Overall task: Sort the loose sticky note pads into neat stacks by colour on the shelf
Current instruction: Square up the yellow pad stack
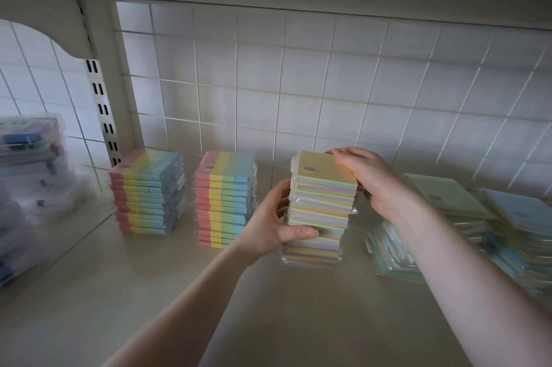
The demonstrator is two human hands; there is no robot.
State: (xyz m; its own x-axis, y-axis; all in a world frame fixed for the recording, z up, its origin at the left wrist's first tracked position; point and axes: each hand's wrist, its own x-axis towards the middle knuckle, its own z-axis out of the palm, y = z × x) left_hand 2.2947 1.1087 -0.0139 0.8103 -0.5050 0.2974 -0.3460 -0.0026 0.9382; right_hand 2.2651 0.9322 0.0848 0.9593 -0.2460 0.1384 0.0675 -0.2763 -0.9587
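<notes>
Head view looks down on a pale beige shelf (pixel 179 292) backed by a white wire grid panel (pixel 298 73), where both bare forearms reach in from the bottom edge toward a tall stack of plastic-wrapped sticky note pads with thin multicolour layered edges (pixel 321 202) standing upright near the shelf's middle. The left hand (pixel 268 223) comes up from the lower left, palm turned toward the stack's left side, its thumb curled across the front edge about two thirds of the way down, gripping the pads there; its other fingers are hidden behind the stack. The right hand (pixel 373 181) arrives from the right with the wrist bent, palm against the stack's right side and fingers curled over the top right corner of the yellow top pad, holding it. Left of this stack stand two separate stacks of pads striped pink, yellow, green and blue (pixel 225 202), the further one (pixel 146 196) beside the slotted white shelf upright (pixel 101 103). A looser pile of green and blue pads (pixel 478 223) lies to the right, behind the right forearm. Clear plastic boxes (pixel 30 163), blurred, sit at far left.
</notes>
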